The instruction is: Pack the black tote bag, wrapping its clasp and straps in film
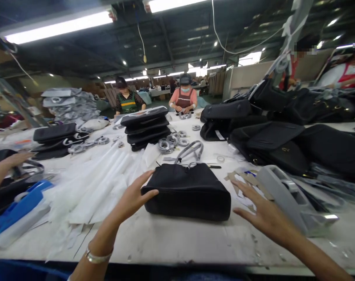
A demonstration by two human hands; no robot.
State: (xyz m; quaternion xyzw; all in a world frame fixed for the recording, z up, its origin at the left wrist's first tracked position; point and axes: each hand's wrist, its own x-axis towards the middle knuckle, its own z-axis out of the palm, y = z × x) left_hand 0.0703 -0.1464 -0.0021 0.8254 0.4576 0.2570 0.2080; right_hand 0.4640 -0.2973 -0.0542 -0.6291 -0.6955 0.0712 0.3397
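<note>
Left hand [134,197] splayed at corner of black bag [187,193], unclenched; right hand [261,208] fingers spread, just beside it, gripping nothing; bag could skew if only left pushes.

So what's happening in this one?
At a white table, a person has the left grip against the left side of a black bag that lies on the tabletop. The right grip, open, is apart from the bag, off its right side. Beyond it stand stacked black bags, and a co-worker is across the table.
</note>
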